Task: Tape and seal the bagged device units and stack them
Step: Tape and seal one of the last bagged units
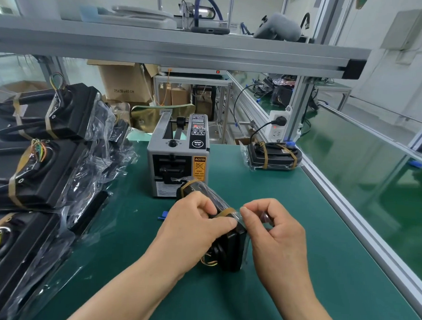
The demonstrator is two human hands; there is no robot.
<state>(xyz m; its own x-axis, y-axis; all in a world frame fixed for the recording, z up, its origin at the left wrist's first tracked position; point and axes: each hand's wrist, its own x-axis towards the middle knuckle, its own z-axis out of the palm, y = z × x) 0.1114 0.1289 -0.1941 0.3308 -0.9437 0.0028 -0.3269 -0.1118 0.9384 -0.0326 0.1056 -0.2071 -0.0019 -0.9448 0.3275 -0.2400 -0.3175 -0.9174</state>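
On green mat (310, 223), just before tape dispenser (176, 156): bagged device unit (233, 246), standing on edge. Left hand (191, 226) gripping it, thumb pressing brown tape strip (223, 211). Right hand (274, 229) pinching clear bag flap (265, 218), other fingers curled. Left: pile of taped units (37, 173). Far right: single taped unit (274, 157).

Black unit (231, 244), tan tape (225, 211), green mat (298, 222)

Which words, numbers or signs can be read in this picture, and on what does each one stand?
"75x36x40 CM": on the cardboard box.
"SEMI": on the round badge of the tape dispenser.
"CAUTION": on its orange label.
The fine print below that, the control panel and the white sticker behind are too blurred to read.
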